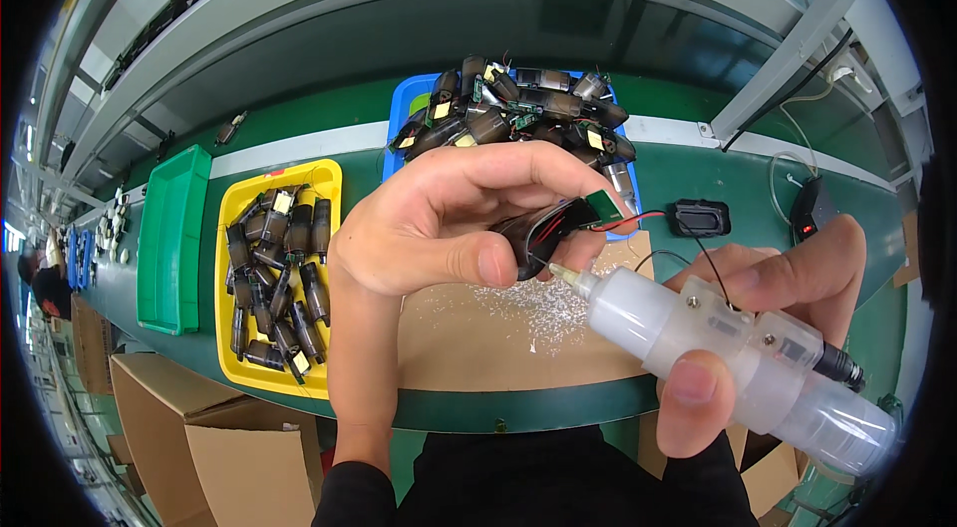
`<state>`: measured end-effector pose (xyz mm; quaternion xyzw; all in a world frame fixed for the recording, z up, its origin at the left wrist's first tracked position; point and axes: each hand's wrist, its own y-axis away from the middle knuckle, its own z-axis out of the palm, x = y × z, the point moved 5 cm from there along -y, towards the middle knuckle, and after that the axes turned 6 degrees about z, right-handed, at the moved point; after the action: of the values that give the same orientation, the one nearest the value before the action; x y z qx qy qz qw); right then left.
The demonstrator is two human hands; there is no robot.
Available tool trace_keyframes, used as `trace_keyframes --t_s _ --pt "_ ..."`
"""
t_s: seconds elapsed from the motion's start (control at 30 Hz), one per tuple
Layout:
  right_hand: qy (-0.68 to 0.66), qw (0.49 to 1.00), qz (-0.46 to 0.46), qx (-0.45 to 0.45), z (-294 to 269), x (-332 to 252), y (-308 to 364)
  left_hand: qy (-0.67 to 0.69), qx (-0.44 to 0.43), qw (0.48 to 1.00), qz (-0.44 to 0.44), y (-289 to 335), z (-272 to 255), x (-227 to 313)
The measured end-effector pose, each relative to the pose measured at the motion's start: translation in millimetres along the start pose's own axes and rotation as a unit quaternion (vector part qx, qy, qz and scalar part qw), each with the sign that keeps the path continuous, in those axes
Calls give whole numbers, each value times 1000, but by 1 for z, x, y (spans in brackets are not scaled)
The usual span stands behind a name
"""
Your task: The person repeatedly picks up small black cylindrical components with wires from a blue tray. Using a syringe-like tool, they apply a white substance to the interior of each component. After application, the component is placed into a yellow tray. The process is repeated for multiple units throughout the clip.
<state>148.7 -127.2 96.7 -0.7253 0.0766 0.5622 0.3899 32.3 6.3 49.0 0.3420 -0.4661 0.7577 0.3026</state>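
Observation:
Curled fingers of my left hand [424,218] grip a dark, shiny cylindrical part [518,238] with a small green circuit board [602,208] at one end. Red and black wires run out of the part toward the right. In my right hand [788,278] is a translucent white dispensing syringe [628,313], tilted with its narrow nozzle pointing up and left. The nozzle tip is at the near end of the dark part; whether it touches cannot be made out. Beneath both hands lies a brown cardboard sheet [469,357] strewn with white specks.
A yellow tray [335,178] on the left and a blue tray [399,108] behind my hands hold several dark cylinders. Further left stands a green tray [169,248]. A black rectangular case [701,219] lies at right. Cardboard boxes [159,387] sit below the table's front edge.

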Motion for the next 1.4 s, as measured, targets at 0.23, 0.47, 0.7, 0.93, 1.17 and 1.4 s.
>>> trace_keyframes --t_s 0.23,0.47,0.7,0.93,1.17,1.4 --pt "2 1000 3 2 -1 -2 1 -16 25 1000 3 4 -2 0" --pt "4 1000 7 3 0 -2 1 -6 18 1000 0 4 -3 -2" --pt "4 1000 12 7 -1 -4 2 -12 28 1000 7 3 -2 1" --pt "4 1000 16 13 -1 -3 2 4 9 1000 11 3 -2 2" --pt "1 999 21 28 3 -4 0 6 -3 1000 26 0 -2 -1" --pt "25 998 -57 -5 -5 -15 0 -78 7 997 -26 14 -17 7"
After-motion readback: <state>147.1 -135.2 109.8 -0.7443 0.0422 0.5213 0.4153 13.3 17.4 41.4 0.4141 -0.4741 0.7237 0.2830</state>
